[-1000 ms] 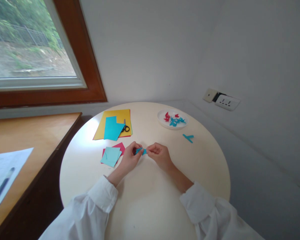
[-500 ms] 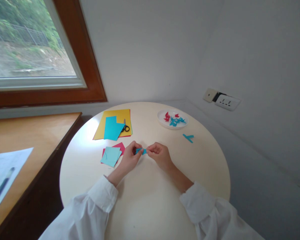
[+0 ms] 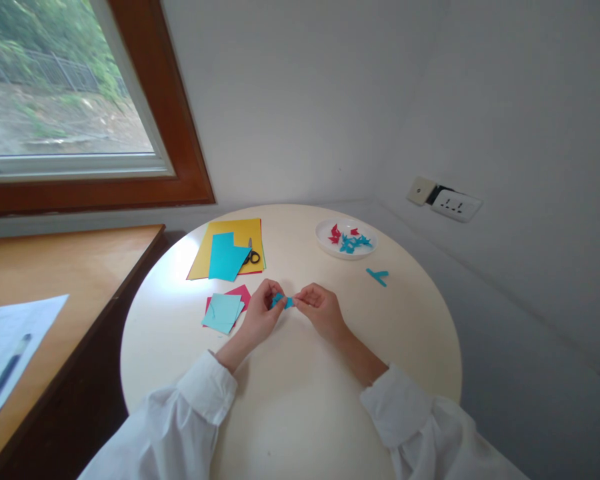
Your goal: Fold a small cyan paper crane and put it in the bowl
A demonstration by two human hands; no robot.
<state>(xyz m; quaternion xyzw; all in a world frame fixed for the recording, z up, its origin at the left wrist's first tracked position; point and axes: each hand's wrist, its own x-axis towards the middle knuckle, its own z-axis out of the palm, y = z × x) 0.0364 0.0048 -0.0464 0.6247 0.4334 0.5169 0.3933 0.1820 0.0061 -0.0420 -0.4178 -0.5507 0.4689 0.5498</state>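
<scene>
Over the middle of the round table [image 3: 300, 387], a small piece of blue folded paper [image 3: 289, 303] is held between both hands. My left hand [image 3: 263, 312] pinches it with thumb and fingers, hiding part of it. At its right end, my right hand [image 3: 320, 308] pinches the tip between thumb and forefinger. Left of my left hand lie light blue paper squares [image 3: 222, 312] on top of pink paper [image 3: 243, 292]. Two blue paper strips [image 3: 378, 276] lie crossed on the table, to the right and beyond my right hand.
A white plate [image 3: 325, 248] at the back right holds several small red and blue folded papers. At the back left, yellow sheets [image 3: 205, 257] lie under blue paper [image 3: 226, 260] and black-handled scissors [image 3: 253, 257]. A wooden desk [image 3: 110, 267] with a pen [image 3: 6, 377] stands left.
The blue paper has shifted and tilted slightly between my fingers. Both hands keep their pinch in almost the same place.
</scene>
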